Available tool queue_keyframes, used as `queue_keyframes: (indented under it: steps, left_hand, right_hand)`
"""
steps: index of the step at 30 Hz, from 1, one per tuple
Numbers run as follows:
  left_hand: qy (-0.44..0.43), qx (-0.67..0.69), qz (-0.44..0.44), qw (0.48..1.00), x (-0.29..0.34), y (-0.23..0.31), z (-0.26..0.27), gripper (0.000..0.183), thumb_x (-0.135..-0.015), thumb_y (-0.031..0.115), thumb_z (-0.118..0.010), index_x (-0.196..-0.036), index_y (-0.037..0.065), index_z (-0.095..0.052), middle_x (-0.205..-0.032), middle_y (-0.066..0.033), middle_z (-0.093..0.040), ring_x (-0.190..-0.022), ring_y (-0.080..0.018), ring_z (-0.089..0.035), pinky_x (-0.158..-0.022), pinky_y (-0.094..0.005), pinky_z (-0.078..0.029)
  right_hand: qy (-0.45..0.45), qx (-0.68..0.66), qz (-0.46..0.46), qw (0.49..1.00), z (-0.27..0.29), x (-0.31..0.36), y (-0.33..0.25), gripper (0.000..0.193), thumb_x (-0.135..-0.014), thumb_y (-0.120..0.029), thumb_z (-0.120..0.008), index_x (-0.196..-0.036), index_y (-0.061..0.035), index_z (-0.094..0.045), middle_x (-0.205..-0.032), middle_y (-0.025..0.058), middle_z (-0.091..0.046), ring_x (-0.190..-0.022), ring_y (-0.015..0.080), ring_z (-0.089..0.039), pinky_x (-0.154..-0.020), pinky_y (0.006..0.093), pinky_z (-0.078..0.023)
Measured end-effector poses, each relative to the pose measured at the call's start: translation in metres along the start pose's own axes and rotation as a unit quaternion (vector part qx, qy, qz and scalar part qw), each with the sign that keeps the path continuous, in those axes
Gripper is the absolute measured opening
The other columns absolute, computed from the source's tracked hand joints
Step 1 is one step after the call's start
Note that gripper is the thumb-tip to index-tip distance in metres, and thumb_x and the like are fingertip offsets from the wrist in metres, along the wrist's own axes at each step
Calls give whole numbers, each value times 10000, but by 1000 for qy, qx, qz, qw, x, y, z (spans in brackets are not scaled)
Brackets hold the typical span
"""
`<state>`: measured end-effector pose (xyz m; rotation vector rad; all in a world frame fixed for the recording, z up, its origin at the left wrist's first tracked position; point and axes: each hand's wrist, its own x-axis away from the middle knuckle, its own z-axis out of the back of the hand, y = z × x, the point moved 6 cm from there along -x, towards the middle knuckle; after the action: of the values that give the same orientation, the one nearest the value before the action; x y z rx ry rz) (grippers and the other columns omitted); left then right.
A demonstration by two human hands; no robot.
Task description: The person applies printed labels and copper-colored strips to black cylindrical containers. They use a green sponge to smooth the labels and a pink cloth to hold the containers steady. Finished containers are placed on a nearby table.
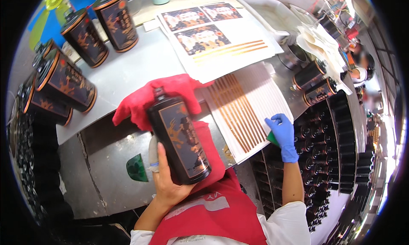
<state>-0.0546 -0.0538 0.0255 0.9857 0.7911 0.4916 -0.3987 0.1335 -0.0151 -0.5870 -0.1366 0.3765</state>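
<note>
Bottle (181, 136) is held by the left hand (172, 187) low on its body, near the base, tilted over a red cloth (170, 85) with its neck pointing away; how much weight is borne by the cloth cannot be told. A rigid, smooth, probably slippery and breakable body is suggested by the gloss; heaviness cannot be judged, though if filled, a firm hold under the base would be called for; the neck is best used only for steadying, and the decorated front kept free of fingers.

The left hand is half opened around the base, thumb side up, forearm angled in from below; the right hand (282, 132), blue-gloved, is partly curled, and a green piece (272, 138) appears gripped beneath it, at the edge of a sheet (238, 110) of gold strips; another green piece (136, 167) is seen on the table (110, 176); farther out, printed sheets (204, 29) are laid.
</note>
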Motion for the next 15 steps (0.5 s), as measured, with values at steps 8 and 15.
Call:
queue_keyframes:
  steps: [8,15]
  left_hand:
    - [-3,-14,-10,1000,2,-3,3,1146,-614,108,-857,-1426,-75,-70,-1143,-173,-576,-966,-248,-629,-842,-334,-493]
    - [-2,-18,-4,1000,1,-2,5,1159,-587,145,-871,-1427,-76,-103,-1169,-181,-566,-982,-259,-620,-860,-328,-474]
  right_hand:
    - [25,-2,-104,994,11,43,59,539,-633,-327,-824,-967,-12,-542,-848,84,-569,-773,154,-547,-655,281,-451]
    - [24,-303,-203,931,-17,40,79,543,-690,-233,-824,-1003,28,-466,-909,104,-577,-659,128,-550,-594,209,-448]
